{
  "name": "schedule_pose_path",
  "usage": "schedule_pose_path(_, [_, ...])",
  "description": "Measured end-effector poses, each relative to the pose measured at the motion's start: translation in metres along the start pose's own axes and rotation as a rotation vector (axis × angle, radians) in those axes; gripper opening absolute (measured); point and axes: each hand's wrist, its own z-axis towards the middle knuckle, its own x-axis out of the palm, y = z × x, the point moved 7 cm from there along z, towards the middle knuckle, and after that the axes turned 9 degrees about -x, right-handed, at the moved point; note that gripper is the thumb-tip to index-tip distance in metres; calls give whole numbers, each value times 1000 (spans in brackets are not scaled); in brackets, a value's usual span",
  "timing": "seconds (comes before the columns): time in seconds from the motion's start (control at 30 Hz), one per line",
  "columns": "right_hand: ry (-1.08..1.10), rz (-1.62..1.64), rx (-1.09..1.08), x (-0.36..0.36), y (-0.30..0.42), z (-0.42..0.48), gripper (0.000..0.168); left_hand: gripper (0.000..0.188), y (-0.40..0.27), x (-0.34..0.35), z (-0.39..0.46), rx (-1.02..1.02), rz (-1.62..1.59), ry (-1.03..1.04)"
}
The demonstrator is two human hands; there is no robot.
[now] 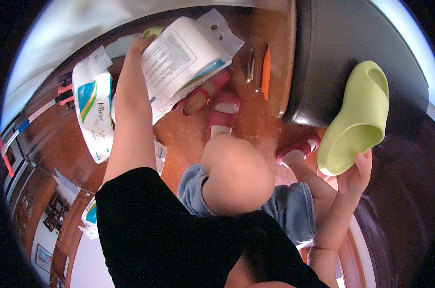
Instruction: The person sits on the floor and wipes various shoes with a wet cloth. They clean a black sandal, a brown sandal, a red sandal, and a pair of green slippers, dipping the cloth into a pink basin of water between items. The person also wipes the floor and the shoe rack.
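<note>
My right hand (357,172) grips a pale green rubber slipper (357,122) by its heel end, beside a black leather-like seat (318,72). At the upper left, my left hand (143,43) reaches past a large white plastic-wrapped pack (174,57). The fingers there touch or lie close to another green slipper (153,33), partly hidden behind the pack; whether they grip it I cannot tell. Under the large pack's edge lies an unworn red shoe (201,97) with a strap. A second white pack (93,111) stands left of my left arm.
Red shoes are on my feet, one (224,108) near the middle and one (299,148) by the seat. A wooden panel (275,32) borders the seat. A pole with red parts (41,109) lies at the left. Another white pack (91,217) is at the lower left.
</note>
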Motion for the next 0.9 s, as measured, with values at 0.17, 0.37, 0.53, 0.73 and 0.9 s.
schedule_pose_path(0.17, [-49, -42, 1, -3, -8, -7, 58, 84, -20, 20, -9, 11, 50, -35])
schedule_pose_path(0.37, [-11, -30, 37, 2, -8, -1, 59, 70, 36, 16, 75, 133, 221, 64])
schedule_pose_path(0.53, [-122, -53, 34, 21, -4, -3, 65, 61, -7, 49, 87, 395, 277, 58])
schedule_pose_path(0.73, [-145, -27, 61, 18, 0, 10, 74, 50, 8, 50, 66, 136, -440, 282])
schedule_pose_path(0.9, [-107, 13, 55, 23, -4, 14, 72, 43, 9, 22, 32, 16, -872, 371])
